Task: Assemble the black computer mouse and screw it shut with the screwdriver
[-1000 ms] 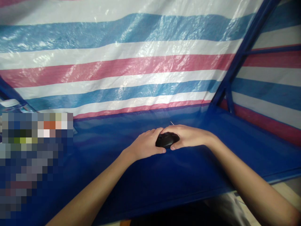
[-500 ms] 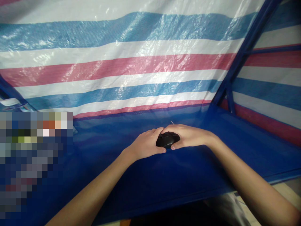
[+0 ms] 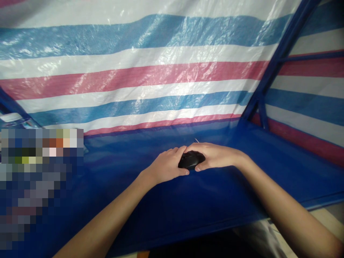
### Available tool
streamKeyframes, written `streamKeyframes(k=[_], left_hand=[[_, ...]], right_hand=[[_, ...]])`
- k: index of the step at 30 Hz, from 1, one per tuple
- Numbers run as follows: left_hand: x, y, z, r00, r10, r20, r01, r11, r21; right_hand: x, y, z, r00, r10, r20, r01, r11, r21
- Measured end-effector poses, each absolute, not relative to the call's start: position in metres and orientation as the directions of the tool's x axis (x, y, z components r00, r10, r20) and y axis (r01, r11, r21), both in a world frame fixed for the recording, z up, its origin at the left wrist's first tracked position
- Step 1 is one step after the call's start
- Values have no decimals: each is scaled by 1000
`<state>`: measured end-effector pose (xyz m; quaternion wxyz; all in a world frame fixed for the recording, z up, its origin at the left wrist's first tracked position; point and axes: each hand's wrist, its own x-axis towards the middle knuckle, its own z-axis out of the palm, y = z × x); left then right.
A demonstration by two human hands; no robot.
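A black computer mouse [image 3: 190, 159] rests on the blue table surface [image 3: 188, 200], near the middle. My left hand [image 3: 166, 165] curls round its left side, thumb below and fingers on top. From the right, my right hand [image 3: 215, 156] grips the other side the same way. Fingertips of both hands meet over the mouse's top. A thin wire or pin [image 3: 196, 140] sticks out just behind my right hand. Most of the mouse is hidden under my fingers.
A striped blue, white and pink tarp [image 3: 150, 71] hangs close behind the table, held by a blue frame post [image 3: 271, 68] at the right. A blurred-out patch [image 3: 40, 182] covers the left of the table. The table's front edge [image 3: 204, 229] runs just below my forearms.
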<state>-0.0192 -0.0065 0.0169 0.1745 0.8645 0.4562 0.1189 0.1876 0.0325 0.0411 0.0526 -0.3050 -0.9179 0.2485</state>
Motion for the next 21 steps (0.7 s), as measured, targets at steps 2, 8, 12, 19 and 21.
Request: streamKeyframes(k=[2, 8, 12, 19, 21], left_hand=[[-19, -7, 17, 555, 830, 50, 747, -523, 411], [-19, -7, 17, 551, 833, 46, 747, -517, 417], [-20, -7, 17, 554, 831, 52, 742, -521, 422], [-19, -8, 18, 554, 831, 46, 746, -520, 417], [-18, -8, 18, 553, 832, 43, 748, -518, 414]], right_hand=[[188, 33, 41, -809, 585, -58, 533, 688, -492], [189, 32, 40, -809, 584, -71, 538, 685, -492], [189, 33, 41, -811, 580, -73, 533, 683, -500], [189, 32, 41, -814, 576, -77, 527, 675, -517], [189, 32, 41, -815, 575, -77, 527, 678, -513]])
